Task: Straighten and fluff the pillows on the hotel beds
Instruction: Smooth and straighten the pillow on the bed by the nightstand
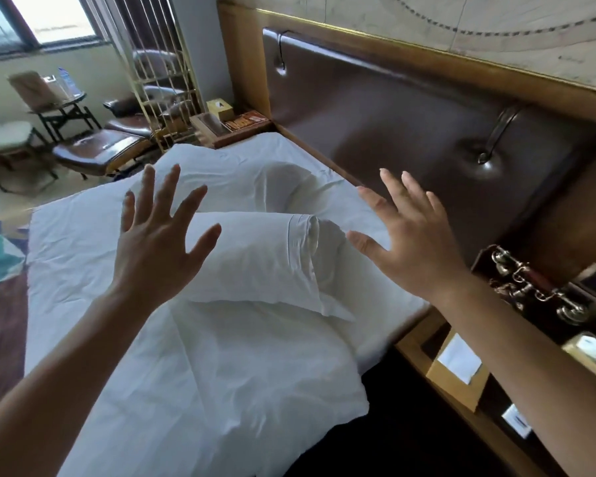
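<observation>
Both my hands are up over the bed [83,256], fingers spread wide, holding nothing. My left hand [155,235] hovers above the near pillow [255,266], my right hand [413,239] out toward the headboard [393,125]. That near pillow lies across the head end, its open flap pointing to the headboard side, one corner hanging over the duvet [203,373]. The far pillow [255,177] sits beyond it, near the far corner by the headboard, crumpled and dented. The duvet is bunched up at the near edge.
</observation>
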{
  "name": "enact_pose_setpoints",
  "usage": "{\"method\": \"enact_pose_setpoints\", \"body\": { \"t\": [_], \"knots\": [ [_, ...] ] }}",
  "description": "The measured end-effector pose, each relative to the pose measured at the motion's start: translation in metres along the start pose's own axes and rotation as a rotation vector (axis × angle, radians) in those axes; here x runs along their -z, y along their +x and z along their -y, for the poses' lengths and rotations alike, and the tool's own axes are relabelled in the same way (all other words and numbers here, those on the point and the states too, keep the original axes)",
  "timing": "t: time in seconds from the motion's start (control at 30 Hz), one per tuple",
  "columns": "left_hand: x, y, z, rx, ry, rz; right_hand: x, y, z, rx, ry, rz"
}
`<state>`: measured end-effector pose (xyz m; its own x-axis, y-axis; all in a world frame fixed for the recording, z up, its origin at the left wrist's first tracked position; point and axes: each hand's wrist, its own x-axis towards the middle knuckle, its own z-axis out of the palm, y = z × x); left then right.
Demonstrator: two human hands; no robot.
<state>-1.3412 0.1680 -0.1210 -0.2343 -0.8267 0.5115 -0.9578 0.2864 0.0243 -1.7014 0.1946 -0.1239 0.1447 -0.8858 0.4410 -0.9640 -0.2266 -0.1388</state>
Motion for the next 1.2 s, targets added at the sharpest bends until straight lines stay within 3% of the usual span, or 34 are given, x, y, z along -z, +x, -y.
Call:
{"method": "enact_pose_setpoints", "body": {
  "t": [0.2, 0.37, 0.5, 0.63, 0.9, 1.2],
  "knots": [
    [-0.044, 0.023, 0.007, 0.043, -0.047, 0.084, -0.014, 0.030, -0.022, -0.033, 0.000, 0.029],
    [-0.075, 0.016, 0.019, 0.204, -0.058, 0.130, -0.049, 0.055, -0.034, -0.040, 0.056, 0.146],
    [-0.086, 0.008, 0.023, 0.271, -0.047, 0.153, -0.094, 0.076, -0.050, -0.015, 0.102, 0.189],
    [-0.110, -0.003, 0.023, 0.416, 0.058, 0.178, -0.160, 0.107, -0.056, 0.017, 0.197, 0.335],
    [-0.204, -0.006, 0.003, 0.734, 0.042, 0.387, -0.275, 0.130, -0.071, 0.089, 0.384, 0.512],
    [-0.328, 0.009, 0.001, 0.986, 0.016, 0.646, -0.383, 0.133, -0.086, 0.143, 0.282, 0.719]
  ]
}}
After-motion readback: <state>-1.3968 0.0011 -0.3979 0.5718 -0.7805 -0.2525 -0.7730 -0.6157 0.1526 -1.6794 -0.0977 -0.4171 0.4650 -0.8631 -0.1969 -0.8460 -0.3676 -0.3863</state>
